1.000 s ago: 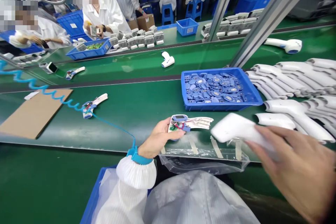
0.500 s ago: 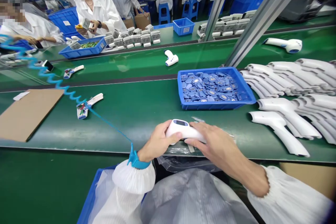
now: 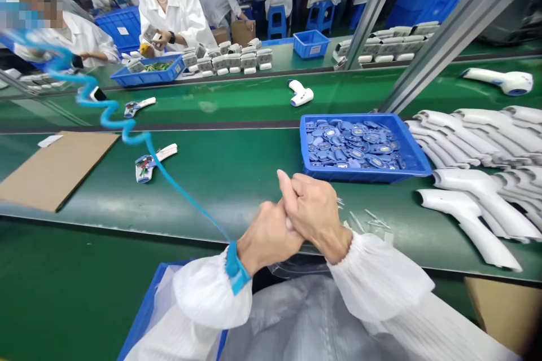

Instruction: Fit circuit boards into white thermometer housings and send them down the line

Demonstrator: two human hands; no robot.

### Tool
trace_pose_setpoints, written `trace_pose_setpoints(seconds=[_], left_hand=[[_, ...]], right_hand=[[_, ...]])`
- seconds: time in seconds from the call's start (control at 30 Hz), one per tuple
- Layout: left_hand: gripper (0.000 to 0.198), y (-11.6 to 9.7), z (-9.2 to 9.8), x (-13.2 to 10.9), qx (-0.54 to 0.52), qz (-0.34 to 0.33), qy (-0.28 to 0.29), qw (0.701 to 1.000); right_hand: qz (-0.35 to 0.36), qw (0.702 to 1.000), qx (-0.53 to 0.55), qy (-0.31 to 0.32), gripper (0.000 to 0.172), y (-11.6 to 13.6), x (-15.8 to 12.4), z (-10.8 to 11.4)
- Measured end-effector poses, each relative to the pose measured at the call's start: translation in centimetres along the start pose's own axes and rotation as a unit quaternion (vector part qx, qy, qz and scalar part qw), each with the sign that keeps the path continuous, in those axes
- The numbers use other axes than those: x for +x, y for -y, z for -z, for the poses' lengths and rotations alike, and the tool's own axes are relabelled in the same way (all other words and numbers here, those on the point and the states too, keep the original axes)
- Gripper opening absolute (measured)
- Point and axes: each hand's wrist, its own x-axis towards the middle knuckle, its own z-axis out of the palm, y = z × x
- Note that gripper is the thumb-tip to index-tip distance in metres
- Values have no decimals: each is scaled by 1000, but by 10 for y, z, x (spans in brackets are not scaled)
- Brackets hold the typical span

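Note:
Both my hands are clasped together over the front edge of the green belt. My left hand (image 3: 267,237) and my right hand (image 3: 314,210) are wrapped round a white thermometer body (image 3: 288,222), of which only a sliver shows between the fingers. A blue wrist strap (image 3: 234,267) with a coiled blue cord (image 3: 110,114) sits on my left wrist. Just beyond my hands stands a blue tray (image 3: 414,154) full of small blue button parts. White thermometer shells (image 3: 470,220) lie in rows to the right.
An open half thermometer (image 3: 149,162) with wiring lies on the belt at left, beside a cardboard sheet (image 3: 55,169). Another white thermometer (image 3: 300,93) rides the far belt. People in white coats work at the far side. A clear plastic bag (image 3: 305,316) lies below my hands.
My right hand brought a white shell over the open half in my left hand and set it on top. Both hands have since closed round the joined body, hiding it.

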Motion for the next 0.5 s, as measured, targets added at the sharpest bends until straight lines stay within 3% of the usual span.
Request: trace_pose_setpoints(seconds=[0.07,0.17,0.3,0.4,0.5], left_hand=[[17,0,0,-3,74,-20,-34,997],[17,2,2,-6,55,-39,-52,996],[15,6,1,-8,65,-11,-36,997],[17,8,4,-6,112,13,-72,991],[20,13,10,-5,12,14,-46,999]], right_hand=[[27,998,17,-50,59,2,2,-3],[67,991,38,-112,57,6,1,-1],[126,984,28,-122,55,12,0,-8],[99,985,54,-132,57,14,6,-14],[21,994,60,-92,59,11,11,-9]])
